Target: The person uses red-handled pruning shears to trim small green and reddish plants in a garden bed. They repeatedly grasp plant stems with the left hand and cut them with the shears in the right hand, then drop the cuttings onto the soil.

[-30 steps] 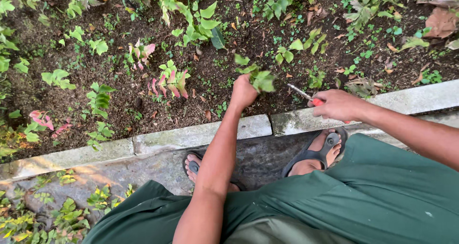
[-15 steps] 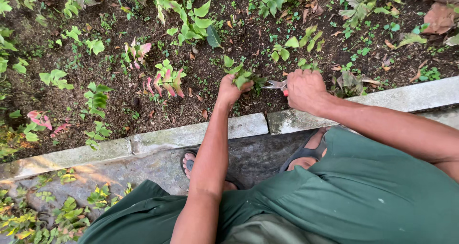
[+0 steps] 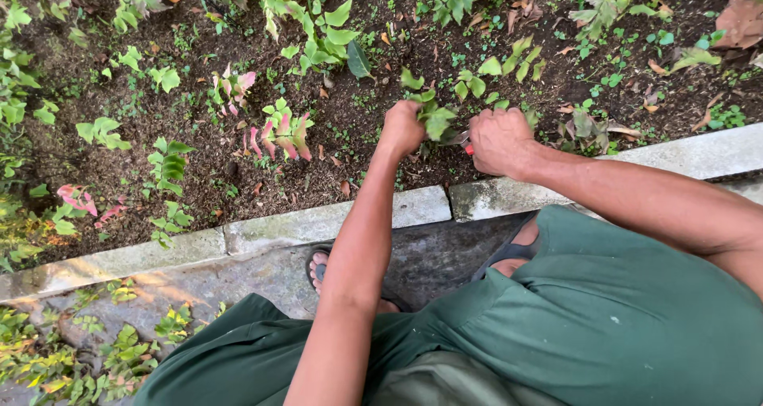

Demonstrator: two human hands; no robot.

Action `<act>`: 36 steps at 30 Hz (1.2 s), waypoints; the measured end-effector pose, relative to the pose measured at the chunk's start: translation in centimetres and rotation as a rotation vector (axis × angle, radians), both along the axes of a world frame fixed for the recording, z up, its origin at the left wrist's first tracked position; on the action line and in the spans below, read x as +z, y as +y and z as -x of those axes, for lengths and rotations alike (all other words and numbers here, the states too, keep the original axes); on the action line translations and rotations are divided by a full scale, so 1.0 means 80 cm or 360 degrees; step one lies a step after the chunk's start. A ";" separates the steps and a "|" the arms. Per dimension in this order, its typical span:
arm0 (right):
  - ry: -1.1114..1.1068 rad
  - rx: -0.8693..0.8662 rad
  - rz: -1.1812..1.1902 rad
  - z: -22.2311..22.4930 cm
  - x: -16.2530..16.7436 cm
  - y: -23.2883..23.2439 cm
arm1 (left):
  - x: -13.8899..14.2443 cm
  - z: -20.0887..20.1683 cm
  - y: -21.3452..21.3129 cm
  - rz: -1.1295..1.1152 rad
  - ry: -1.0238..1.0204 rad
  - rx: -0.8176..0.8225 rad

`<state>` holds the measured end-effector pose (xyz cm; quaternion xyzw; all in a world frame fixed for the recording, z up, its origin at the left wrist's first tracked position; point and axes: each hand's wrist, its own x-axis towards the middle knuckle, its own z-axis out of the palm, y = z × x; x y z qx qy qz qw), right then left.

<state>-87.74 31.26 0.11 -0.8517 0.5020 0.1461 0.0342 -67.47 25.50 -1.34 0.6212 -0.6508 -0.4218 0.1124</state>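
My right hand has come in from the side and now sits just beside my left hand, so the small red-handled metal cutter has reached the stem; a second ago they were well apart. I judge the cut is in hand. My left hand is clenched around the small green leafy plant, holding its leaves up from the dark soil bed. My right hand is closed on the cutter, knuckles up. Both forearms reach forward over the grey concrete kerb.
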 end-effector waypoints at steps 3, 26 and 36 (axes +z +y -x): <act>-0.0066 -0.0020 0.0031 0.001 0.003 0.000 | 0.009 0.008 -0.010 -0.0073 -0.0044 -0.0029; 0.0020 -0.0236 -0.0404 -0.007 0.030 -0.002 | 0.009 0.001 -0.017 -0.0161 0.0206 0.0163; -0.0230 -0.0425 -0.0234 0.012 0.038 -0.007 | 0.032 -0.066 -0.010 -0.0198 0.0133 0.0524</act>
